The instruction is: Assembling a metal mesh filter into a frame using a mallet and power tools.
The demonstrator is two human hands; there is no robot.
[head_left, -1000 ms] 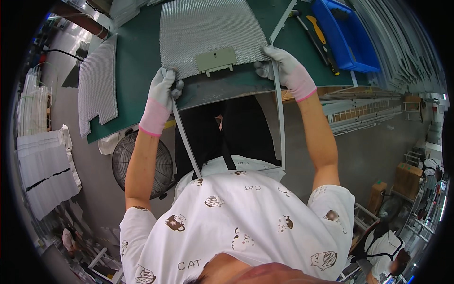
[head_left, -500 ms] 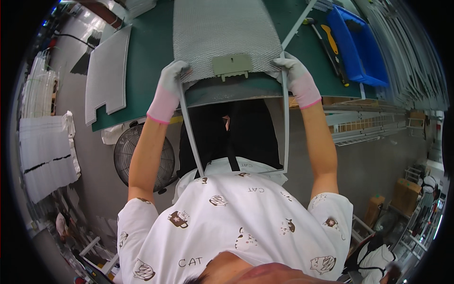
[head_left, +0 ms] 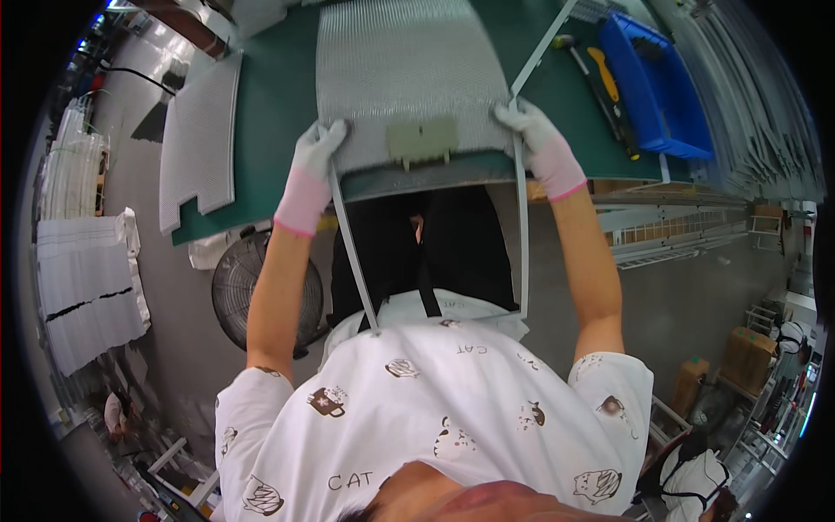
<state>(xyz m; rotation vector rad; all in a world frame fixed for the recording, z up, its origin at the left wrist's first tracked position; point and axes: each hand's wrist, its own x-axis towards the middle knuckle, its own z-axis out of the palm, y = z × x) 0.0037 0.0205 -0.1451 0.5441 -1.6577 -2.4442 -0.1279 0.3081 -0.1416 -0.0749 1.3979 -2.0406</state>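
In front of me a silvery mesh sheet (head_left: 409,70) lies over the green table, bowed upward near its close edge. A khaki plate (head_left: 422,139) with small tabs sits at the middle of that edge. My left hand (head_left: 315,165), in a white and pink glove, is closed on the sheet's left corner, thumb on top. Gloved the same way, my right hand (head_left: 544,143) grips the right corner beside a thin metal frame (head_left: 524,235). The frame's side bars run from both hands to my waist. Fingers under the sheet are hidden.
A notched mesh sheet (head_left: 200,139) lies on the green table (head_left: 278,104) at left. At right are a blue bin (head_left: 665,96), a yellow-handled tool (head_left: 602,71) and a hammer-like tool (head_left: 591,83). A black fan (head_left: 261,291) stands below the table's left side.
The sheet's near edge and its khaki plate have come slightly toward me, and the sheet bows more. My left hand has shifted a little, its thumb now on the sheet.
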